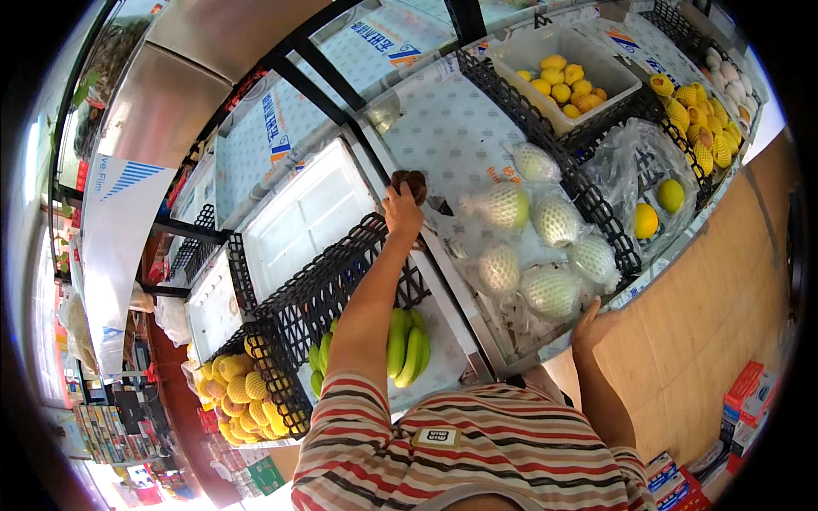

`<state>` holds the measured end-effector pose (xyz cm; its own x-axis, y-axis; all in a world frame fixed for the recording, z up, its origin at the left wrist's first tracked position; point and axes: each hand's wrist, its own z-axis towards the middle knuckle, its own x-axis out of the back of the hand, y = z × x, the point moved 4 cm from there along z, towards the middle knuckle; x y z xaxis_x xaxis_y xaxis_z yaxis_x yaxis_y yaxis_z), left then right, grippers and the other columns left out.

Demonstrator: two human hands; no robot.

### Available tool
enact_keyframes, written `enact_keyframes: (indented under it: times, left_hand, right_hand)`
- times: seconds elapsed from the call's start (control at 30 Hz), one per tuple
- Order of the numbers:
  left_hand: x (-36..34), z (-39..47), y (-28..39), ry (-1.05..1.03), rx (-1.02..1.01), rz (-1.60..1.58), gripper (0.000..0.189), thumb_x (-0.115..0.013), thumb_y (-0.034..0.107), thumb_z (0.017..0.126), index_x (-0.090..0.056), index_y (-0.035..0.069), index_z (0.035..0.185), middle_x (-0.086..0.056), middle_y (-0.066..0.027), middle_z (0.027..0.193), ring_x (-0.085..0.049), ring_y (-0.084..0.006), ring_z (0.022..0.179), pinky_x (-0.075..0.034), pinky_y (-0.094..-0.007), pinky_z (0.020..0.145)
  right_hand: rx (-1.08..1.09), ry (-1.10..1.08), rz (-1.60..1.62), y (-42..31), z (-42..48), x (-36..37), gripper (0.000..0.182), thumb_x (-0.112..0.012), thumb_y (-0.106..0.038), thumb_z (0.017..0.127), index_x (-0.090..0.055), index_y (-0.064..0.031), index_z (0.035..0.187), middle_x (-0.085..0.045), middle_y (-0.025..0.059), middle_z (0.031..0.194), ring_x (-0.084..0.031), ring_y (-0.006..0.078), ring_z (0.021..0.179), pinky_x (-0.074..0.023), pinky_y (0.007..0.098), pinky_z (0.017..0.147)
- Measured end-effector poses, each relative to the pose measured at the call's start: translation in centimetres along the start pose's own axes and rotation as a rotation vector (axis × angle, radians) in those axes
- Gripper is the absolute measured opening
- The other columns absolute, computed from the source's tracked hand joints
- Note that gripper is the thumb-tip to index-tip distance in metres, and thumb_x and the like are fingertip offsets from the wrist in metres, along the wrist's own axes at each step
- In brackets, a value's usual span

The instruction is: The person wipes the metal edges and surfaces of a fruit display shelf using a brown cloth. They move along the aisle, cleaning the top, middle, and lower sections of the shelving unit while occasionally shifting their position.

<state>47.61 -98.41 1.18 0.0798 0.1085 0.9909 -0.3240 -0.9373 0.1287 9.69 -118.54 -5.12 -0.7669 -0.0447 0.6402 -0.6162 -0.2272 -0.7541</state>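
My left hand point(404, 211) is stretched forward over the metal divider point(441, 268) between two sections of a fruit display stand. Its fingers are closed around a dark brown wad point(415, 184), perhaps a rag; its exact kind is unclear. At the stand's front edge point(555, 345), my right hand point(593, 327) rests with the thumb apart from the fingers and no loose thing in it. Just beyond that hand lie several pale round fruits in white foam nets point(551, 291), on a printed plastic sheet point(441, 128). Green bananas point(409, 348) lie below my left forearm, which partly covers them.
Black plastic lattice dividers point(543, 137) separate the sections. A white bin point(613, 89) holds yellow fruits, with netted yellow fruits point(700, 121) beside it. More netted fruits point(246, 396) fill the left corner. A white foam board point(313, 217) lies behind the lattice. Boxes point(744, 396) stand at right.
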Motion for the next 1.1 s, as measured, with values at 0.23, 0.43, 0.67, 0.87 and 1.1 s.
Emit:
enact_keyframes:
  times: [0.23, 0.43, 0.67, 0.87, 1.1]
  left_hand:
    - [0.5, -11.1, -0.5, -0.091, -0.314, -0.261, 0.058, -0.054, 0.001, 0.064, -0.037, -0.001, 0.120, -0.039, -0.0251, 0.105, -0.044, -0.0400, 0.095, -0.039, -0.0427, 0.081]
    - [2.3, -17.8, 0.1, -0.535, -0.187, -0.590, 0.046, -0.053, -0.003, 0.058, -0.049, -0.006, 0.104, -0.051, -0.0193, 0.087, -0.052, -0.0331, 0.082, -0.043, -0.0349, 0.070]
    - [4.5, -10.1, -2.3, -0.252, 0.171, -1.030, 0.016, -0.051, -0.004, 0.056, -0.055, -0.004, 0.072, -0.052, -0.0035, 0.062, -0.048, -0.0132, 0.057, -0.040, -0.0277, 0.050]
    - [-0.2, -3.8, -4.6, 0.068, 0.059, -0.249, 0.053, -0.054, 0.001, 0.063, -0.046, 0.004, 0.116, -0.040, -0.0224, 0.115, -0.047, -0.0389, 0.095, -0.042, -0.0406, 0.080]
    - [-0.7, -9.9, -3.0, -0.038, -0.132, -0.267, 0.056, -0.056, 0.004, 0.062, -0.043, 0.001, 0.117, -0.042, -0.0235, 0.110, -0.047, -0.0393, 0.096, -0.041, -0.0396, 0.081]
  right_hand:
    - [-0.100, 0.007, -0.041, 0.7, 0.0, -0.5, 0.054, -0.050, -0.029, 0.079, -0.034, 0.0157, 0.104, -0.041, 0.0310, 0.099, -0.040, 0.0413, 0.094, -0.0301, 0.0422, 0.084]
    - [-0.004, 0.019, -0.044, 1.7, 0.2, -0.8, 0.050, -0.052, -0.029, 0.078, -0.037, 0.0153, 0.097, -0.042, 0.0282, 0.091, -0.041, 0.0400, 0.090, -0.0315, 0.0422, 0.080]
    - [-0.023, 0.035, -0.103, 0.6, 0.0, -0.3, 0.046, -0.053, -0.028, 0.079, -0.038, 0.0140, 0.091, -0.042, 0.0271, 0.087, -0.040, 0.0389, 0.085, -0.0315, 0.0425, 0.077]
    - [-0.002, 0.084, -0.109, -0.7, 0.0, 0.2, 0.043, -0.055, -0.026, 0.075, -0.042, 0.0139, 0.083, -0.044, 0.0264, 0.077, -0.044, 0.0392, 0.078, -0.0345, 0.0425, 0.071]
    - [-0.084, -0.008, -0.122, 0.3, 0.0, -0.3, 0.045, -0.052, -0.031, 0.077, -0.036, 0.0086, 0.092, -0.041, 0.0251, 0.088, -0.044, 0.0405, 0.082, -0.0357, 0.0445, 0.072]
